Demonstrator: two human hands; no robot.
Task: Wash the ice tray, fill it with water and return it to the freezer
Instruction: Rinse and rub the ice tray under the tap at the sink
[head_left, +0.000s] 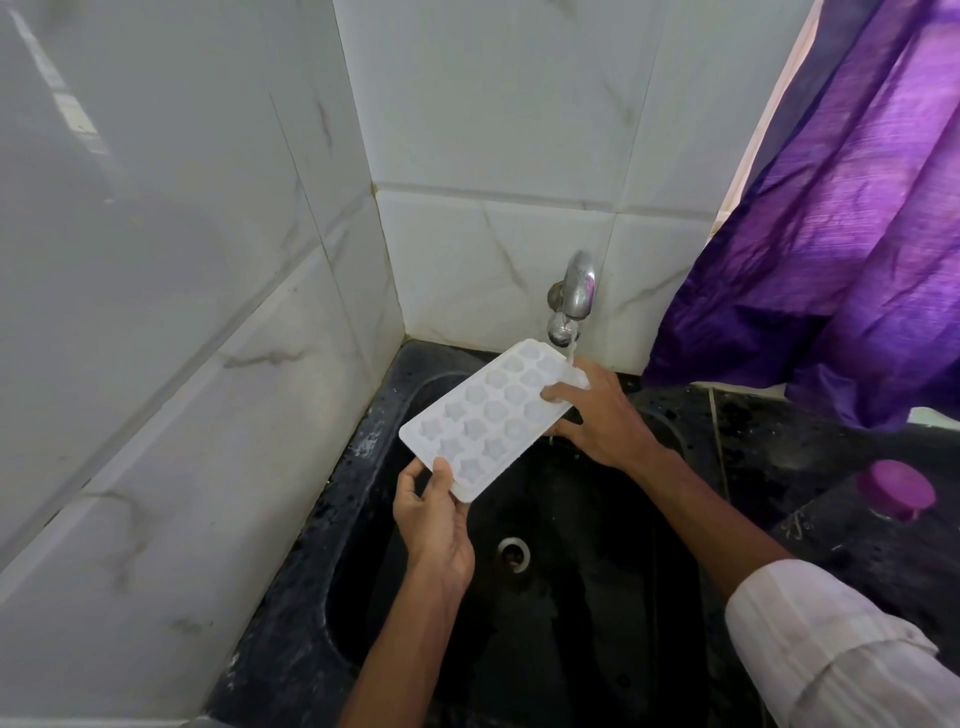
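Note:
A white ice tray (485, 415) with star-shaped cells is held over the black sink (358, 519), tilted, its far end under the tap. My left hand (434, 514) grips the tray's near corner, thumb on top. My right hand (597, 410) holds the far right edge, fingers laid over the cells. The metal tap (574, 293) on the tiled wall is running, and a thin stream of water (570, 348) falls onto the tray's far corner beside my right fingers. The freezer is out of sight.
White marbled tiles close the corner to the left and behind the sink. A purple curtain (841, 218) hangs at the right. A bottle with a purple cap (896, 488) stands on the dark counter at the right. The drain (514, 553) sits in the basin's middle.

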